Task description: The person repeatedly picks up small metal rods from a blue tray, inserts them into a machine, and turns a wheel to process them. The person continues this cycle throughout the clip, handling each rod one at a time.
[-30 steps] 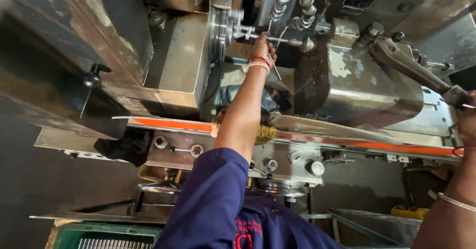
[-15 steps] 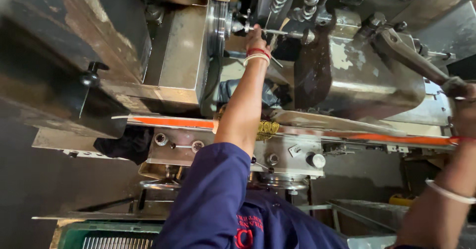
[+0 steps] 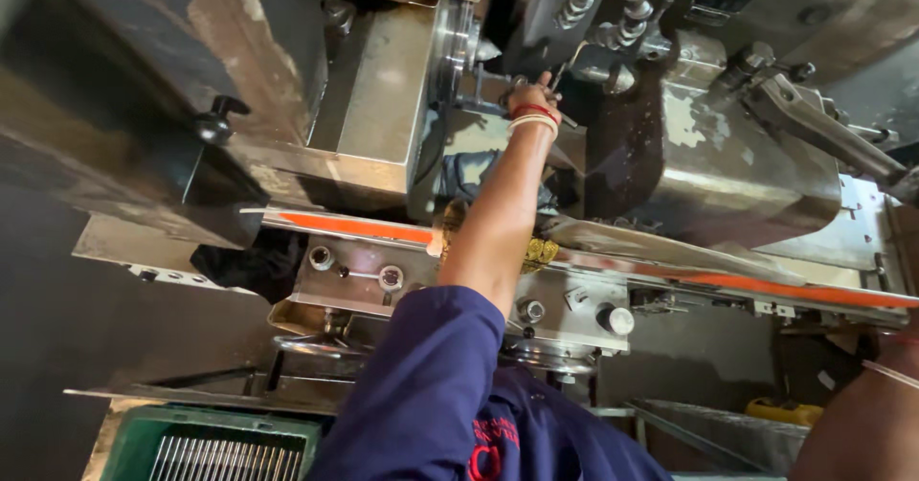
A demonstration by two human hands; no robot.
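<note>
The left hand reaches far up into the big metal machine, with its fingers curled around a small metal part near the shiny round disc. The right hand is out of sight, so I cannot tell how it is. If the machine moved, the fingers or the wrist bands could get caught and hurt.

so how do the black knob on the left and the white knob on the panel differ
The black knob is dark, ball-ended on a short stem, and sticks out from the dark, worn housing. The white knob is pale, round and squat, and sits on the grey control panel below the orange strip. Neither is touched by a hand.
</note>
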